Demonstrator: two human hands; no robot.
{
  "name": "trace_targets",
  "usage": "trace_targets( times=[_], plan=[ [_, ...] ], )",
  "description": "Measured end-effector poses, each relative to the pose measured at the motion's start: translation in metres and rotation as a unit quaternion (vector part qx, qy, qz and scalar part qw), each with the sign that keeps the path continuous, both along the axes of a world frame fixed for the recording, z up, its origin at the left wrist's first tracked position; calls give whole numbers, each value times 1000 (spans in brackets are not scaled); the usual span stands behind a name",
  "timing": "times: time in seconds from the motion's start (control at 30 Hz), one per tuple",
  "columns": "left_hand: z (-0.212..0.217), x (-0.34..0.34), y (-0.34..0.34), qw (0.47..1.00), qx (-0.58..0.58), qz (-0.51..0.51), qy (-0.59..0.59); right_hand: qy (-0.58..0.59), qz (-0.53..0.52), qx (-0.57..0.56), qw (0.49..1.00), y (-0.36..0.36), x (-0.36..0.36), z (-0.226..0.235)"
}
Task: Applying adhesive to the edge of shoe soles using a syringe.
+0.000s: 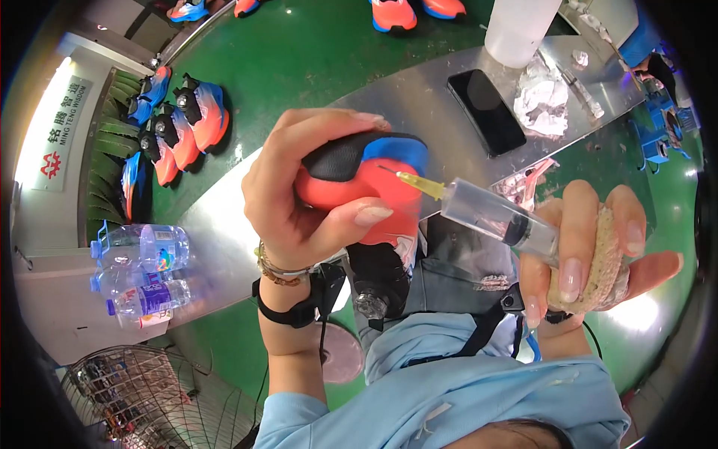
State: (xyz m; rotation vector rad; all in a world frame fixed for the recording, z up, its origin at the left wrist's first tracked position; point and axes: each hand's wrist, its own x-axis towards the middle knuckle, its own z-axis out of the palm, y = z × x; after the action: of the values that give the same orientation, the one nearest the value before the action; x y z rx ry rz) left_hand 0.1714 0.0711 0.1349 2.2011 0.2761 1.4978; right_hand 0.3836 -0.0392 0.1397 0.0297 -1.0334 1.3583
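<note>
While the left hand (299,202) grips a red, blue and black shoe (366,187), the right hand (583,254) clasps a syringe (486,213) and a tan sponge (602,266), needle tip touching the shoe, with a black phone (486,112) and crumpled paper (542,101) beyond the right hand.

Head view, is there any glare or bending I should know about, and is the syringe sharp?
Head view: the syringe and shoe are sharp; glare whitens the metal table by the left hand; fisheye bends the table edge; corners are black.
</note>
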Motion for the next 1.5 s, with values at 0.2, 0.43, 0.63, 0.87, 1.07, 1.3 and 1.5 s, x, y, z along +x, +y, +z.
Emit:
trace_targets(
  times=[0.2,0.43,0.63,0.87,1.07,1.3,1.5],
  plan=[
    [-3,0,13,999,0,-25,30,17,-32,-39,999,5,1,-7],
    [-9,-7,18,992,-96,85,-9,-8,-66,-46,997,8,2,-25],
    [-19,-13,27,975,-127,180,-41,-77,-57,15,995,19,-2,-51],
    [-35,-37,46,955,-174,226,-79,-41,-44,-47,997,23,-17,-76],
    [-46,-63,58,911,-168,337,-167,-15,-111,-179,977,5,-32,-88],
    [-54,-75,75,896,-207,345,-188,-87,-106,-206,969,-11,-15,-103],
    [-73,-95,84,860,-375,310,-155,-136,-141,-219,956,-15,-9,-112]
  ],
)
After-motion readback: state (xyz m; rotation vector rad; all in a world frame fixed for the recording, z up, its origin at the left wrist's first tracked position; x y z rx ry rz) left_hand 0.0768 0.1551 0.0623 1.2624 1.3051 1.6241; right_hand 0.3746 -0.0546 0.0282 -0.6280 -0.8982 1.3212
